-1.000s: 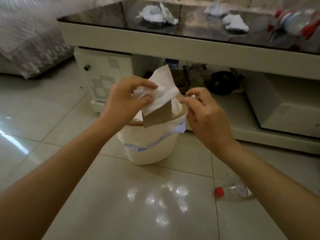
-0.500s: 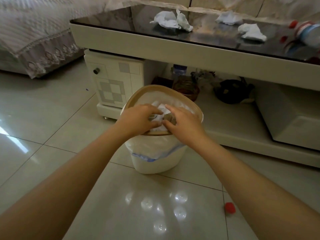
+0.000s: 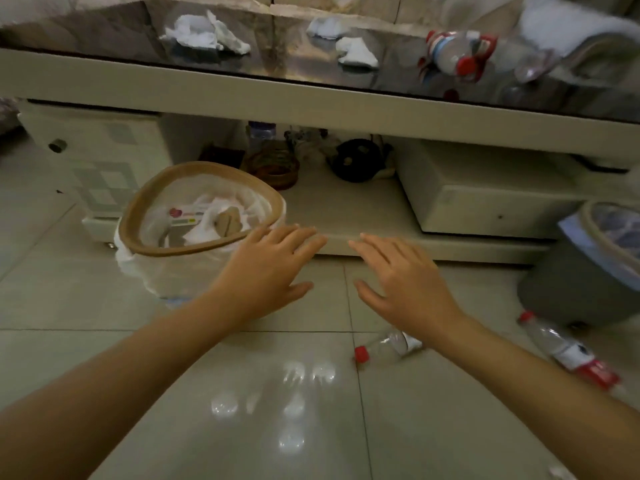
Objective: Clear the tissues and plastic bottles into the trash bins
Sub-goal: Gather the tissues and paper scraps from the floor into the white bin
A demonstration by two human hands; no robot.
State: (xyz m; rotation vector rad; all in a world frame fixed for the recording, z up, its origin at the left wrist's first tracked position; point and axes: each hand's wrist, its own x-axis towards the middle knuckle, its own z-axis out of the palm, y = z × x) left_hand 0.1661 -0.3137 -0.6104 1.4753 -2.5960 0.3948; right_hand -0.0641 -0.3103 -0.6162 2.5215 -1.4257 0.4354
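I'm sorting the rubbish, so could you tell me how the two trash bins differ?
The white bin stands left of both hands, fully in view, and holds tissues; the grey bin stands at the right edge, partly cut off, with a bluish liner. Both sit on the floor with tan rims.

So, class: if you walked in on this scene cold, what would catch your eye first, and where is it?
Two bare hands, the left hand and right hand, spread open and empty above the tiled floor. Left of them stands a white bin with a tan rim, tissue and card inside. Crumpled tissues and a red-capped bottle litter the dark tabletop behind, and more bottles lie on the floor.
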